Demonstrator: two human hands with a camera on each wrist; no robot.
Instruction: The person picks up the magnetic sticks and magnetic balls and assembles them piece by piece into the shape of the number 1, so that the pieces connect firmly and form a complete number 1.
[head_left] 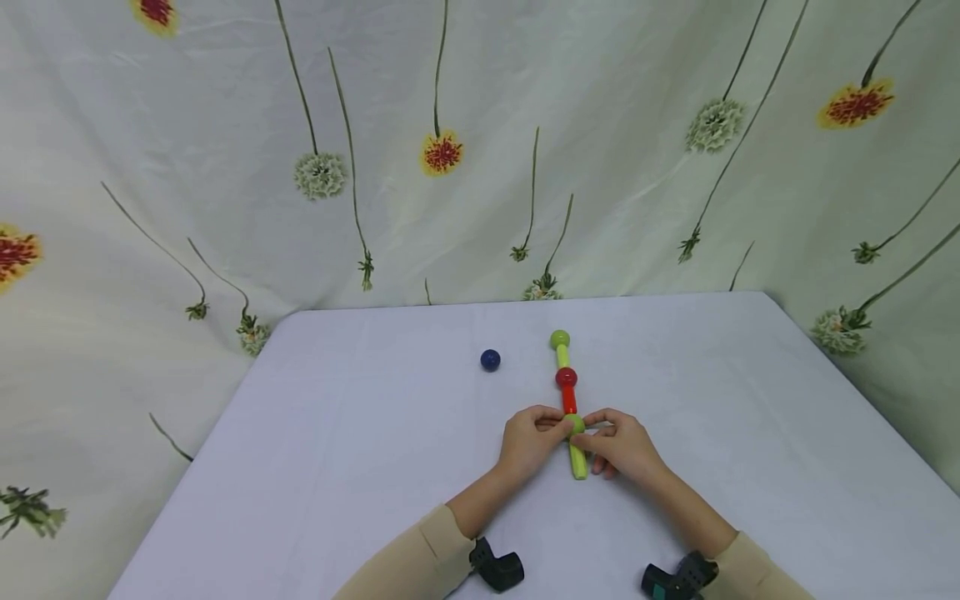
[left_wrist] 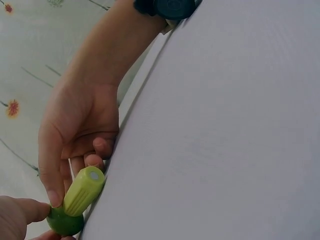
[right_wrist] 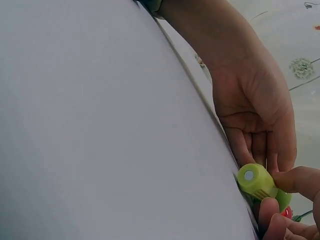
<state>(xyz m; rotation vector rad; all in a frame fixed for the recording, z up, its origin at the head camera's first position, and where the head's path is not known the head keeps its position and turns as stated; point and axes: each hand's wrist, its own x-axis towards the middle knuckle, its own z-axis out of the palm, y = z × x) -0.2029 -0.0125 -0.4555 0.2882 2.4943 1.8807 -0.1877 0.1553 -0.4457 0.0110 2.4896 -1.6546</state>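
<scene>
A straight line of balls and rods lies on the table. From the far end come a green ball [head_left: 559, 338], a light green rod [head_left: 562, 357], a red ball [head_left: 566, 377], a red rod [head_left: 569, 400], a near green ball [head_left: 576, 426] and a near yellow-green rod [head_left: 578, 462]. My left hand [head_left: 525, 442] pinches the near green ball from the left. From the right, my right hand [head_left: 628, 450] grips the same ball, its thumb by the joint with the near rod. That rod's free end shows a grey disc in both wrist views.
A dark blue ball [head_left: 491, 360] sits apart, left of the line's far part. The white-covered table [head_left: 337, 433] ends at a flower-printed curtain [head_left: 480, 225]. Black wrist devices [head_left: 498, 568] are strapped near both sleeves.
</scene>
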